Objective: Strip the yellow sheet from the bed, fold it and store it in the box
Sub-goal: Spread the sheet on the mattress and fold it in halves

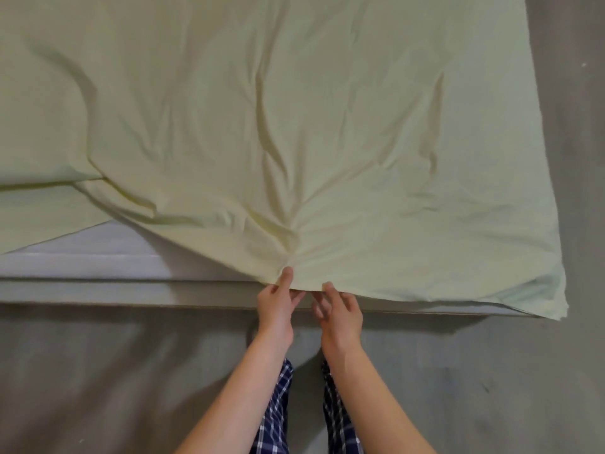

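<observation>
The pale yellow sheet [294,109] lies wrinkled over most of the bed, its near edge pulled back at the left so the white mattress [91,253] shows. My left hand [276,306] pinches the sheet's near edge, thumb on top, with creases fanning out from that spot. My right hand [339,312] is just beside it, fingertips touching the same edge from below; whether it grips the cloth is unclear. The sheet's right corner hangs over the bed's front edge. No box is in view.
The bed's grey front rail [131,294] runs across the frame. Grey floor [98,371] lies in front of the bed and along its right side. My legs in blue plaid trousers [278,404] stand close to the rail.
</observation>
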Demonstrator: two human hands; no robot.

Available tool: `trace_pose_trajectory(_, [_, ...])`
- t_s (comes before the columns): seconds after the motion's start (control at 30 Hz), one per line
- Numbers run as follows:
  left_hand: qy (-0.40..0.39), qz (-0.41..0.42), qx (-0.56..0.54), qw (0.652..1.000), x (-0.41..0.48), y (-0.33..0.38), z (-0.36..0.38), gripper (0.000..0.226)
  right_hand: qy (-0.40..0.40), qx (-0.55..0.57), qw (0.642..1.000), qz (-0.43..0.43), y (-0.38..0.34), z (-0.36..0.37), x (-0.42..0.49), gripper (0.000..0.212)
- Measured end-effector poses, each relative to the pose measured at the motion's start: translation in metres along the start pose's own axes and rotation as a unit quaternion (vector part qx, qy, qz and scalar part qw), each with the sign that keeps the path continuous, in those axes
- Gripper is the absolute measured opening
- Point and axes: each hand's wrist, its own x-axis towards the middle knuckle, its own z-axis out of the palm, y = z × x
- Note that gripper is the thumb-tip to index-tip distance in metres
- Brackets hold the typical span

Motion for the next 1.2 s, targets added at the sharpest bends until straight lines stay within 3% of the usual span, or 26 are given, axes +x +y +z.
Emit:
trace_pose_trajectory(0.07, [-0.013,-0.009,0.013,1.0,0.002,0.001,-0.008,0.01,-0.033,-0.001,0.999,0.007,0.002,0.005,-0.002,0.009])
trace_pose_trajectory(0.2, [-0.035,-0.037,0.036,0.998,0.011,0.005,-0.019,0.017,-0.081,0.035,0.995,0.045,0.009,0.016,-0.006,0.024])
trace_pose_trajectory(0.37, [-0.092,-0.093,-0.11,0.985,0.043,0.032,-0.02,0.032,-0.066,0.131,0.989,0.022,-0.003,0.023,-0.015,0.015])
trace_pose_trajectory(0.67, [-0.066,-0.032,-0.244,0.967,0.09,0.109,-0.031,0.017,-0.049,0.17,0.984,0.005,-0.044,0.027,-0.028,0.01])
trace_pose_trajectory(0.77, [-0.006,-0.022,-0.217,0.976,0.074,0.109,-0.053,0.018,-0.029,0.183,0.982,-0.02,-0.043,0.027,-0.017,0.008])
trace_pose_trajectory(0.83, [0.06,-0.046,-0.174,0.982,0.058,0.092,-0.072,0.019,-0.032,0.158,0.987,-0.003,-0.023,0.032,-0.014,0.01])
trace_pose_trajectory(0.93, [0.107,-0.08,-0.179,0.975,0.037,0.071,-0.091,0.011,-0.115,0.052,0.989,0.08,0.03,0.053,-0.017,0.036])
trace_pose_trajectory(1.0, [0.097,-0.085,-0.189,0.974,0.031,0.07,-0.093,0.008,-0.147,0.004,0.983,0.106,0.058,0.075,-0.022,0.042])
trace_pose_trajectory(1.07, [0.069,-0.077,-0.186,0.977,0.033,0.075,-0.095,0.003,-0.155,0.009,0.983,0.1,0.07,0.095,-0.024,0.034])
trace_pose_trajectory(1.2, [-0.01,-0.08,-0.146,0.986,0.05,0.086,-0.095,0.006,-0.114,0.018,0.992,0.05,0.061,0.116,-0.025,0.02])
